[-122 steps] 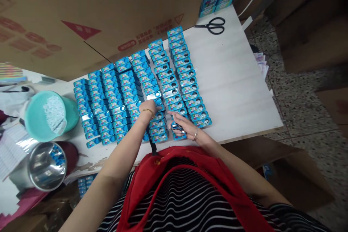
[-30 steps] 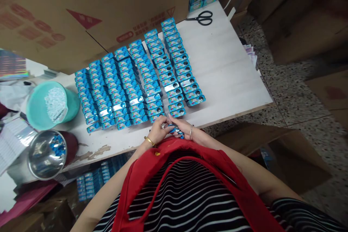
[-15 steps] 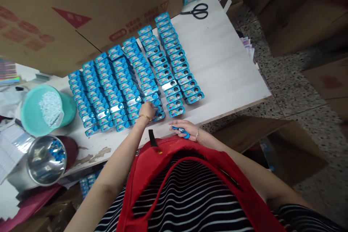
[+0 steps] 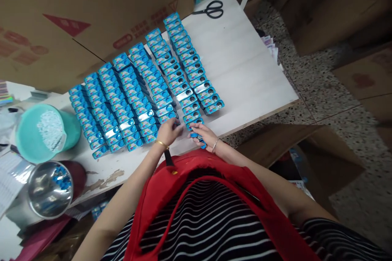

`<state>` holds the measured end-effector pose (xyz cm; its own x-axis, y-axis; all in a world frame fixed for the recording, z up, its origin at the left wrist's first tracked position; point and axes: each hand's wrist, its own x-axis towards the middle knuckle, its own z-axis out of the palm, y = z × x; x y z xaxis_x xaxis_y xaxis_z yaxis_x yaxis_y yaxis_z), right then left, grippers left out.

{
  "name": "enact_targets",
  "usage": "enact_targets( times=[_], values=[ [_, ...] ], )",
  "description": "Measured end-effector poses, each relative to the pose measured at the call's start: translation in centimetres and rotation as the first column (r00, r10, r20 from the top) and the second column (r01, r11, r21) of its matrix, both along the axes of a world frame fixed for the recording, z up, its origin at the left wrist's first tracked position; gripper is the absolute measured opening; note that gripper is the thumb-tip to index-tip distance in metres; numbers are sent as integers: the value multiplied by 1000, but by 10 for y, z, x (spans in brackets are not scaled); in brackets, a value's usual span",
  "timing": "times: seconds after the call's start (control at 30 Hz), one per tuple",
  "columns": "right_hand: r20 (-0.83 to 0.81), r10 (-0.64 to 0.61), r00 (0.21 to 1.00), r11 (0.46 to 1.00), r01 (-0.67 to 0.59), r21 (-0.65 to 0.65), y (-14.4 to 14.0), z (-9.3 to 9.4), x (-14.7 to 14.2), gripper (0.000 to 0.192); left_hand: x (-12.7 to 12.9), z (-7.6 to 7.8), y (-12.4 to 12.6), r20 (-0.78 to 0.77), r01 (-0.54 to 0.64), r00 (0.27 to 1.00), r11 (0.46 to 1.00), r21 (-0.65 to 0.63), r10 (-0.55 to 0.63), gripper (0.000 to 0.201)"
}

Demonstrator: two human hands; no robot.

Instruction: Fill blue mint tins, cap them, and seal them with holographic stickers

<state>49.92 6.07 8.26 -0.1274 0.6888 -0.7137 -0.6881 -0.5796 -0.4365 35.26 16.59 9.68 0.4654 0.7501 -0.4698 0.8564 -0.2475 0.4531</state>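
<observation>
White surface is carrying rows of small blue tins beside a cardboard box. At the rows' near end, the left hand is pinching a tin; the right hand is gripping small blue pieces. Most rows are looking filled; the rightmost is sitting shorter.

Large brown cardboard sheet, upper left of the frame: red printed characters, a red triangle and a small triangular warning sign, none legible. Small blue rectangular tins, centre: lid lettering too small to read.
</observation>
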Motion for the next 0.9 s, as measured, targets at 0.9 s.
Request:
enact_targets(
  times=[0.9],
  values=[
    [-303,-314,900,933,234,-273,-26,4,10,29,5,-5,-14,-411,48,912,994,102,-2,21]
  ],
)
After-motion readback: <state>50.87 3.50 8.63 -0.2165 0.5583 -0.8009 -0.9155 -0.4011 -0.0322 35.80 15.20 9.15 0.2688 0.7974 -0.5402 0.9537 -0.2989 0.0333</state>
